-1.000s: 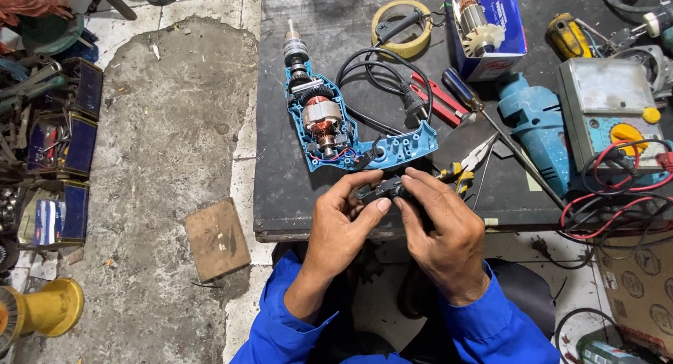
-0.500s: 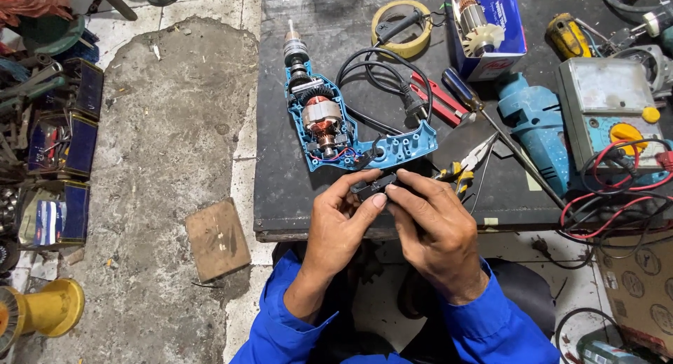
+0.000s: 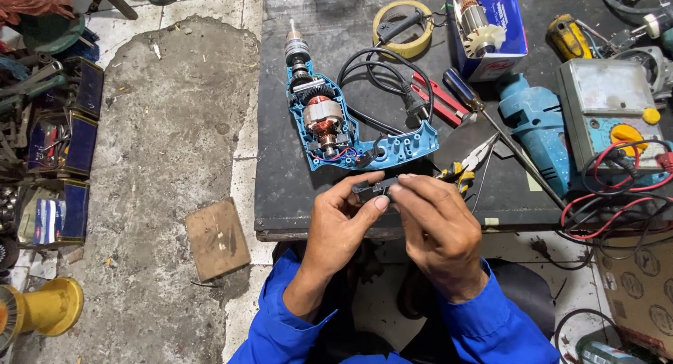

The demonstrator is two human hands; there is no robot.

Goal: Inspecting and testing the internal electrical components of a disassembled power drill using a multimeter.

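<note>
At the far left, on the concrete floor, a yellow stand (image 3: 43,309) sits below a row of dark blue tins (image 3: 66,129) filled with tools. Further right a flat wooden block (image 3: 217,238) lies on the floor just beside the edge of the dark surface (image 3: 280,196). On that surface lies an opened blue drill half-shell (image 3: 336,126), its copper-wound motor and gears exposed, the chuck pointing away from the person, a black cord (image 3: 382,77) looping off its handle. Just in front of the shell, the left hand (image 3: 340,220) pinches one end of a small black part (image 3: 375,188) between thumb and fingers; the right hand (image 3: 438,220) clasps the other end, so both grips are closed on the part, held just above the near edge of the surface. Past the right hand, yellow-handled pliers (image 3: 466,168) lie near a long screwdriver (image 3: 491,122) and red-handled cutters (image 3: 438,101). A ring of yellow tape (image 3: 403,28) lies behind. Further right are a blue box holding a rotor (image 3: 487,28), the other blue drill cover (image 3: 536,126), and a grey meter (image 3: 613,108) with red and black leads
</note>
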